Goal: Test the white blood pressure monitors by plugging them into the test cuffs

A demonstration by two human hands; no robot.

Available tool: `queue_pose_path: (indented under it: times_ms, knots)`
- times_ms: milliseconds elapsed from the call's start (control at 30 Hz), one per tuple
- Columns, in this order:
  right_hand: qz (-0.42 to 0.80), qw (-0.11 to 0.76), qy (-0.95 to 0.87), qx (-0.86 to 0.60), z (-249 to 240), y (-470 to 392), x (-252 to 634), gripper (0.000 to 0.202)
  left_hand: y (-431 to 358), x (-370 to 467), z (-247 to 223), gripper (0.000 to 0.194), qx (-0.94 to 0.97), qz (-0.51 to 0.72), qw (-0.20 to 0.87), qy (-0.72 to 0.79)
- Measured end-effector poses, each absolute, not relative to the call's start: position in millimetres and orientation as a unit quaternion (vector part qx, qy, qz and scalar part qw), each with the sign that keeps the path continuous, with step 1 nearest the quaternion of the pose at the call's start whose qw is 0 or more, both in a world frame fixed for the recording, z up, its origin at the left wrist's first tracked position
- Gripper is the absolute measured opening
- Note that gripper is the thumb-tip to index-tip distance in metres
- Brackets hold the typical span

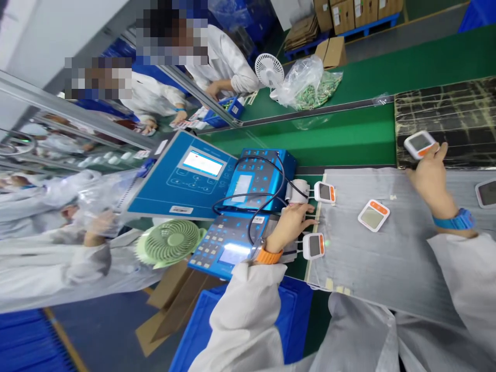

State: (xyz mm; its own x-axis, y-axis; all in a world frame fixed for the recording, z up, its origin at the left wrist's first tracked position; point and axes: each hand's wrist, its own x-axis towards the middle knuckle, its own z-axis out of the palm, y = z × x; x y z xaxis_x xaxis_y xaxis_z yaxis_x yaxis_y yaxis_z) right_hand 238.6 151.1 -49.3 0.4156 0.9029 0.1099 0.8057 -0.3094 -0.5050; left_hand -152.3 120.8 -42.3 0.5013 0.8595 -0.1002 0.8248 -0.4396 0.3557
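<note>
My right hand (431, 178) grips a small white blood pressure monitor (419, 143) with orange buttons, at the edge of the black taped board. My left hand (290, 225) lies with fingers stretched and thumb apart, by a rolled white cuff (298, 191); whether it touches the cuff I cannot tell. Past its fingertips sits a second monitor (324, 192), joined to the cuff side by thin tubes. Below the thumb another monitor (313, 246) also has tubes. One more monitor (373, 215) lies loose on the grey mat (360, 258), between my hands.
Blue test boxes (256, 181) with black cables stand left of the mat, beside a larger blue tester (186, 178). A green fan (170, 242) is at the left. The black taped board (453, 119) lies at the back right. Co-workers in white sit across and left.
</note>
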Motion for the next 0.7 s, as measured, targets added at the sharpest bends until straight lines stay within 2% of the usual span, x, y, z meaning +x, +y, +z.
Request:
queue_pose_path:
  times_ms: [133, 167, 300, 433, 533, 633, 700]
  knots:
    - [0.124, 0.156, -0.690, -0.695, -57.8, 94.7, 202.5, 0.039, 121.3, -150.4, -43.7, 0.007, 0.855, 0.056, 0.185, 0.481]
    - [0.142, 0.136, -0.720, -0.665, -62.3, 76.4, 186.9, 0.037, 121.4, -149.1, -45.3, 0.007, 0.858, 0.060, 0.187, 0.475]
    - [0.142, 0.120, -0.727, -0.661, -77.3, 37.1, 152.9, 0.047, 121.7, -144.9, -52.8, 0.011, 0.855, 0.076, 0.198, 0.474]
    - [0.208, 0.133, -0.694, -0.676, -71.7, 55.9, 153.9, 0.044, 121.2, -145.4, -51.7, 0.008, 0.841, 0.106, 0.231, 0.477]
    - [0.380, 0.220, -0.620, -0.651, -64.5, 75.2, 136.5, 0.046, 119.5, -145.5, -44.8, 0.007, 0.827, 0.143, 0.258, 0.480]
    - [0.648, 0.307, -0.430, -0.548, -67.8, 83.0, 99.0, 0.040, 117.0, -144.1, -39.1, 0.007, 0.813, 0.186, 0.269, 0.482]
    - [0.760, 0.337, -0.300, -0.468, -75.0, 82.7, 74.6, 0.032, 115.3, -143.1, -37.5, 0.007, 0.809, 0.210, 0.270, 0.478]
